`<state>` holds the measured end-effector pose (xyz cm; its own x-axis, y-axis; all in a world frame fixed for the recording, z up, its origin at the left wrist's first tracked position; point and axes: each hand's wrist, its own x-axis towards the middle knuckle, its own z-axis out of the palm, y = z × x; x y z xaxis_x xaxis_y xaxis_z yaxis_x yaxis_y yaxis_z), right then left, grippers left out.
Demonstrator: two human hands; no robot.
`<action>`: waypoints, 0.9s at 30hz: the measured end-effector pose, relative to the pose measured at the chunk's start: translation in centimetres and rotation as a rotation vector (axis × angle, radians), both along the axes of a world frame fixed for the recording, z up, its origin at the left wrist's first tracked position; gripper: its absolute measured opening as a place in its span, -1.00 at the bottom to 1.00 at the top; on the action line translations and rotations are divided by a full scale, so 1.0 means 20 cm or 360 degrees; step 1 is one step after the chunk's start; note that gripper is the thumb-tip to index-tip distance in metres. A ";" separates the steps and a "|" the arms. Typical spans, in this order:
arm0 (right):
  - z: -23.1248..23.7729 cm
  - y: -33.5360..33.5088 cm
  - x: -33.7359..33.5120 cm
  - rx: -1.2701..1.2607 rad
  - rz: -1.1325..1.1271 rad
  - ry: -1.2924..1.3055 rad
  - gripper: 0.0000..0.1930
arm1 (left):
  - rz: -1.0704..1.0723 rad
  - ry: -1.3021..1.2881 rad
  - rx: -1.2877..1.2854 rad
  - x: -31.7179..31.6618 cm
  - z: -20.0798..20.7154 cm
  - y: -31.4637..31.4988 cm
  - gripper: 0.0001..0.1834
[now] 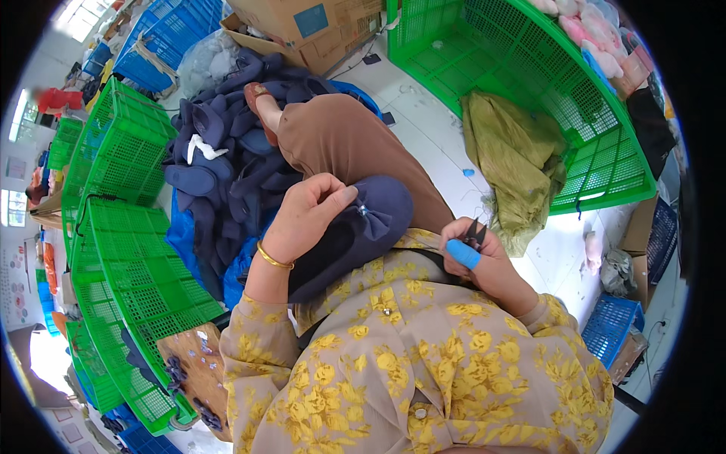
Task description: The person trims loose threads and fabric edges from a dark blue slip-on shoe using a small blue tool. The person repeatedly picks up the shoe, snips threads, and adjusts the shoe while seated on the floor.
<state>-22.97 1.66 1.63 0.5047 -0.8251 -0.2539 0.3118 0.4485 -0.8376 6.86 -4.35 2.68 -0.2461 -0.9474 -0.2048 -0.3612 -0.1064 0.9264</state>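
A navy fabric slipper (388, 203) with a bow and a small shiny bead rests against my lap, its toe pointing away to the right. My left hand (308, 214), a gold bangle at the wrist, is closed at the slipper's edge beside the bow, thumb and forefinger pinched together. Its other fingers are partly hidden. To the right, apart from the slipper, my right hand (484, 261) is curled round small black snips (475, 233) whose pointed tips stick up. Blue tape (463, 254) wraps one of that hand's digits.
Many navy slippers (198, 178) lie heaped on blue sheeting beyond my left hand. Green plastic crates (144, 234) stand at left, and another large crate (605, 178) at right with olive cloth (510, 151) against it. A wooden board (193, 359) holds dark bows near my left elbow.
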 end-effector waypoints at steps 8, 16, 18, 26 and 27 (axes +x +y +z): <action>-0.20 0.08 -0.46 0.0418 -0.0330 0.0106 -0.91 | -0.0056 -0.0047 -0.0316 -0.04 -0.08 0.00 -0.76; -0.09 -0.06 -0.07 -0.0424 -0.0370 0.0677 -0.76 | -0.0165 0.0026 0.0029 -0.01 -0.01 -0.02 -0.77; -0.08 -0.10 0.06 -0.0848 -0.0113 0.0894 -0.68 | -0.0223 -0.0034 0.0092 0.00 0.01 -0.03 -0.83; 0.00 -0.16 0.33 -0.1544 -0.0001 0.1545 -0.57 | -0.0025 0.0139 0.0221 -0.07 -0.03 -0.06 -0.81; -0.02 -0.17 0.34 -0.1617 -0.0060 0.1509 -0.59 | -0.0020 0.0149 0.0226 -0.08 -0.04 -0.06 -0.80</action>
